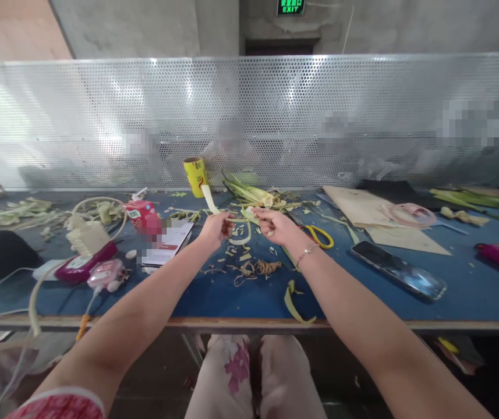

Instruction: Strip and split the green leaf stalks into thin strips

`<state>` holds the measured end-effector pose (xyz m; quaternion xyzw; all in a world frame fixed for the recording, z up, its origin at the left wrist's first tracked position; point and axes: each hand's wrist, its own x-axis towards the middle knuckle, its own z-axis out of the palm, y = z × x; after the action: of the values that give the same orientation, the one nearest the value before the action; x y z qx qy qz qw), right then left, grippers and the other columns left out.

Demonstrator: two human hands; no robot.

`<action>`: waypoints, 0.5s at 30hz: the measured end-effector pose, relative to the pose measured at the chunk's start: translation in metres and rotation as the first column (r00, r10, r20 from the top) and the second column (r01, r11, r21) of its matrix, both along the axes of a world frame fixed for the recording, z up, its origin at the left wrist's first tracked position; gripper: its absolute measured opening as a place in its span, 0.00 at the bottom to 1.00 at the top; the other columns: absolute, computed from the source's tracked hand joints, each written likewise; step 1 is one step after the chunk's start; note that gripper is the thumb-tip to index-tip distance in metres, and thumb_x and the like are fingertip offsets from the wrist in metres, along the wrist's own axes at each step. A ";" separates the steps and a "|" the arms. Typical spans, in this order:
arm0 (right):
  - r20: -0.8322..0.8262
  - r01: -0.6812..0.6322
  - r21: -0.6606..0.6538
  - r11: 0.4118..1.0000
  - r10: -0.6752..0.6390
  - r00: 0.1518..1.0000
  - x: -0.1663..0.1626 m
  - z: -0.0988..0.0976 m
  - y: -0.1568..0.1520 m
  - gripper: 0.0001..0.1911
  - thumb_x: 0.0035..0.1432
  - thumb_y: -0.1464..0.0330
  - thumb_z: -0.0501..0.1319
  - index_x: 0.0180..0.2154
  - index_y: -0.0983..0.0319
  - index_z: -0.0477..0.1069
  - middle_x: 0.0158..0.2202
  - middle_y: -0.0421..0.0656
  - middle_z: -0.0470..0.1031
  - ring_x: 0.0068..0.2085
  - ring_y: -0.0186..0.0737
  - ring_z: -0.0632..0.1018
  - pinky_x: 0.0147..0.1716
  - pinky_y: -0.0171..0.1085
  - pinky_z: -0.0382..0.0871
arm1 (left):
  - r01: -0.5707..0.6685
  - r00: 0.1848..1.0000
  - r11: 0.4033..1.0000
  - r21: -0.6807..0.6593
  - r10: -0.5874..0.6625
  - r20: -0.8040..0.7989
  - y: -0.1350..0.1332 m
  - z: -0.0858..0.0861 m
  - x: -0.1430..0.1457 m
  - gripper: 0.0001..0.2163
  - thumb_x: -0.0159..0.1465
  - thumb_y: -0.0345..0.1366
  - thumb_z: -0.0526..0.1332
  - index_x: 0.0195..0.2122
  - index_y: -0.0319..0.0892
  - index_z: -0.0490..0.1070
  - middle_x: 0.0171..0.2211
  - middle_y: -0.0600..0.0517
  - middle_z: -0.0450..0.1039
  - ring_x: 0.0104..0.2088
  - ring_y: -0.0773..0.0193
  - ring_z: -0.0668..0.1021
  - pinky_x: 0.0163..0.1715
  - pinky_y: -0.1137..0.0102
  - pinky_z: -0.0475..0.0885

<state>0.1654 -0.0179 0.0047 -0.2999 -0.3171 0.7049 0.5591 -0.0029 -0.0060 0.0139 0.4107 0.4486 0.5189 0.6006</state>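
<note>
Over the middle of the blue table, my left hand [220, 228] is closed on a pale plant strip [208, 199], whose broad whitish end sticks up beyond the fingers. My right hand [278, 226] pinches a pale green plant piece [250, 213] close by. A thin greenish strand seems to run between the two hands; whether it belongs to either piece I cannot tell. Small cut bits and a curved pale strip [244, 235] lie beneath them. Nearer me is a tangle of brown, string-like fibre [264, 267]. Yellow-handled scissors [321, 235] rest beside my right wrist, partly hidden by it.
A perforated metal screen [266, 116] lines the table's back. Before it stand a yellow tube [194, 176] and a bundle of green stalks [253, 195]. Phone [397, 270] and brown paper [375, 212] lie right; a red carton [143, 215], cables and a black object [2, 255] left.
</note>
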 end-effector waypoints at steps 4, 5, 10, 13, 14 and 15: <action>-0.027 -0.008 -0.009 1.000 0.008 1.000 -0.003 -0.001 0.002 0.09 0.54 0.83 0.55 0.34 0.68 0.70 0.17 0.31 0.57 0.13 0.20 0.50 0.11 0.23 0.42 | 0.132 0.970 0.990 -0.056 -0.117 0.212 -0.004 0.009 -0.004 0.04 0.57 0.28 0.58 0.31 0.36 0.72 0.16 0.54 0.66 0.15 0.74 0.66 0.16 0.79 0.63; -0.037 -0.012 -0.011 1.000 0.012 0.999 -0.003 -0.001 0.003 0.09 0.54 0.83 0.54 0.34 0.69 0.70 0.17 0.31 0.58 0.13 0.19 0.50 0.11 0.23 0.42 | 0.171 0.954 0.985 -0.018 -0.161 0.255 -0.005 0.010 -0.006 0.04 0.56 0.27 0.59 0.31 0.35 0.73 0.18 0.54 0.67 0.17 0.74 0.68 0.18 0.79 0.65; -0.080 -0.014 -0.023 1.000 0.013 0.997 -0.005 0.001 0.006 0.09 0.54 0.83 0.55 0.34 0.67 0.69 0.17 0.31 0.56 0.13 0.19 0.49 0.11 0.23 0.42 | 0.189 0.954 0.959 0.213 -0.231 0.192 -0.002 0.005 -0.009 0.09 0.48 0.20 0.65 0.31 0.35 0.74 0.25 0.52 0.74 0.26 0.73 0.76 0.31 0.77 0.72; -0.095 0.016 -0.014 1.000 -0.017 0.995 -0.004 0.003 0.006 0.10 0.54 0.83 0.53 0.34 0.68 0.69 0.18 0.32 0.60 0.13 0.19 0.50 0.11 0.23 0.41 | 0.112 0.987 0.946 0.305 -0.142 0.078 0.004 -0.002 -0.009 0.09 0.46 0.28 0.70 0.27 0.36 0.72 0.21 0.54 0.71 0.22 0.73 0.73 0.28 0.75 0.71; -0.091 0.023 -0.012 1.000 -0.024 0.996 -0.004 0.003 0.006 0.10 0.54 0.84 0.53 0.34 0.68 0.69 0.18 0.32 0.61 0.13 0.19 0.50 0.11 0.23 0.41 | 0.075 0.995 0.942 0.329 -0.092 0.037 0.006 -0.003 -0.009 0.10 0.46 0.31 0.71 0.27 0.36 0.72 0.21 0.55 0.70 0.21 0.73 0.72 0.26 0.75 0.71; -0.083 0.028 -0.012 1.000 -0.028 0.996 -0.005 0.003 0.006 0.10 0.53 0.84 0.54 0.34 0.68 0.69 0.18 0.32 0.61 0.13 0.19 0.50 0.11 0.23 0.42 | 0.036 0.999 0.933 0.359 -0.035 -0.010 0.008 -0.005 -0.009 0.11 0.46 0.33 0.71 0.27 0.37 0.71 0.21 0.56 0.70 0.20 0.73 0.71 0.25 0.74 0.70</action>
<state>0.1606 -0.0120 0.0075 -0.2777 -0.2856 0.7105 0.5801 -0.0124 0.0017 0.0093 0.5225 0.3399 0.5805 0.5239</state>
